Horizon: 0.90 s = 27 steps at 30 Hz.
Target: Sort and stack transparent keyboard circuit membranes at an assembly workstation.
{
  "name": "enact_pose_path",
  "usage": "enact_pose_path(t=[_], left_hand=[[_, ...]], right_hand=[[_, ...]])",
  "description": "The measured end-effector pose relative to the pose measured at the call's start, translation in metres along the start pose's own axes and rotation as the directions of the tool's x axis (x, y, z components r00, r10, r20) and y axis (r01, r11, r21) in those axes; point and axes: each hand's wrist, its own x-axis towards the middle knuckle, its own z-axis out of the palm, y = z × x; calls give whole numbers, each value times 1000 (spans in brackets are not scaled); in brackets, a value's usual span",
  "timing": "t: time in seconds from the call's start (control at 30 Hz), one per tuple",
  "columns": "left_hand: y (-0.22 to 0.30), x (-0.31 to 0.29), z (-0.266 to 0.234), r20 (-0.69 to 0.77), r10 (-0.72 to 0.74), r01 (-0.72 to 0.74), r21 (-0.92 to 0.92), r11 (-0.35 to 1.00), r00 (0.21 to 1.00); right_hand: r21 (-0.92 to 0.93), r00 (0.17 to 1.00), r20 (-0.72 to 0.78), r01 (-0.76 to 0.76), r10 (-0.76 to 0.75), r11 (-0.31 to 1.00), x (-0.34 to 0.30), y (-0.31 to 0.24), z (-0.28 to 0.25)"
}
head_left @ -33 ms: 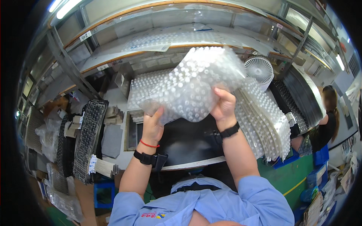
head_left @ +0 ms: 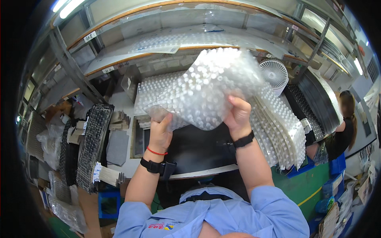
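Note:
A clear, floppy plastic sheet with rows of raised round bumps point(head_left: 202, 89) hangs lifted over the black work surface point(head_left: 194, 150). My left hand point(head_left: 160, 130) is closed on its near left corner, thumb on top. My right hand point(head_left: 239, 114) pinches the near right edge. Between the hands the sheet sags, and its far part rises, blurred at the far right. Behind it, partly hidden, lies a stack of dotted sheets point(head_left: 152, 88). To the right of my right hand stands a thick pile of similar bumpy sheets point(head_left: 274, 123).
A white fan point(head_left: 273, 74) stands at the back right, below a long shelf point(head_left: 119, 51). Bundles of black keyboard-like frames point(head_left: 93, 142) lie at the left beside a grey sheet point(head_left: 118, 148). Another person point(head_left: 337, 135) sits at the right near black curved sheets point(head_left: 315, 99).
My right hand has shifted slightly to the right with the sheet's edge. The sheet's far right part has swung a little to the right; my left hand stays almost in place.

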Motion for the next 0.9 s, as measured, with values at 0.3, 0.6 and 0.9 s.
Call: enact_pose_path(t=[0.3,0.6,0.9], left_hand=[[49,-50,33,26,76,-79,155,985,997],[73,-93,-18,-257,-236,313,321,894,937],[100,-89,-42,-323,-216,381,860,340,922]], right_hand=[[-189,954,222,244,-201,951,-122,-35,-59],[-428,931,-318,28,-179,903,-181,10,-13],[-272,704,-673,-523,229,808,-182,9,-5]])
